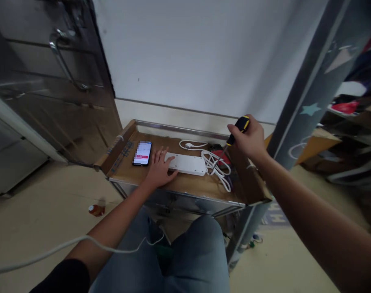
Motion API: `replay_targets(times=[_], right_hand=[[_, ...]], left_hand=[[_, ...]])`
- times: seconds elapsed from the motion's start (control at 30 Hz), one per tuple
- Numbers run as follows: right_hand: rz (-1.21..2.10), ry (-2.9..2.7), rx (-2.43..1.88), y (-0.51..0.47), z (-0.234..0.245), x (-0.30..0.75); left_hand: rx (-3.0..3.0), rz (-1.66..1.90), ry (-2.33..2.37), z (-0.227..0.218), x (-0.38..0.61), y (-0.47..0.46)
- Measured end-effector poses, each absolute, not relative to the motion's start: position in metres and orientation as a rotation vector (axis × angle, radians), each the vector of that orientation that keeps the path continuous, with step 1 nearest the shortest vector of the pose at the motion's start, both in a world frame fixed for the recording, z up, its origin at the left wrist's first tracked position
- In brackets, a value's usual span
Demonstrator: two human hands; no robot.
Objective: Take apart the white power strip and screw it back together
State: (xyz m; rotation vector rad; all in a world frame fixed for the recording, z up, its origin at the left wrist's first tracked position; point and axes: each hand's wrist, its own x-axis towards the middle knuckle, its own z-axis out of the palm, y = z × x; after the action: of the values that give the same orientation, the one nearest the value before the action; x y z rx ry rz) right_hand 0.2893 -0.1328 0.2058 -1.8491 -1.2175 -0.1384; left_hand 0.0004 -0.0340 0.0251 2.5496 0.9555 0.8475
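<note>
My right hand (252,138) is closed around the black and yellow handle of a screwdriver (238,129). The shaft slants down to the left, and its tip is over the white cable (217,165) beside the strip. A white power strip (188,164) lies across the cardboard-lined shelf with a plain face up, dotted with small dark holes. At its left end, my left hand (159,169) grips it, thumb on the near edge and fingers over the far side. The coiled cable ends in a white plug (189,145) behind the strip.
A phone (142,153) with a lit screen lies left of my left hand. Cardboard walls (249,179) edge the shelf, and something red (220,156) sits behind the cable. A metal post (298,106) rises at right. A white cord (66,245) crosses my left forearm.
</note>
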Motion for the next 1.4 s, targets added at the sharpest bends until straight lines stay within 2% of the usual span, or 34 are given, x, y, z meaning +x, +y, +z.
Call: replay_targets(times=[0.17,0.37,0.57,0.8,1.4], right_hand=[[-0.15,-1.266,-1.717,-0.125,0.178,0.307],[0.073,-1.557,-1.604,-0.095,0.181,0.292],[0.134,-1.555,-1.501,-0.083,0.178,0.296],[0.12,-1.493,-1.451,-0.082,0.165,0.307],[0.127,-1.537,-1.409,-0.103,0.172,0.314]], left_hand=[[2.788,0.767,0.754,0.042,0.047,-0.054],[2.796,0.577,0.676,0.039,0.093,-0.058],[2.83,0.561,0.689,0.024,0.09,-0.054],[2.822,0.535,0.74,0.026,0.094,-0.052],[2.798,0.626,0.766,0.027,0.096,-0.055]])
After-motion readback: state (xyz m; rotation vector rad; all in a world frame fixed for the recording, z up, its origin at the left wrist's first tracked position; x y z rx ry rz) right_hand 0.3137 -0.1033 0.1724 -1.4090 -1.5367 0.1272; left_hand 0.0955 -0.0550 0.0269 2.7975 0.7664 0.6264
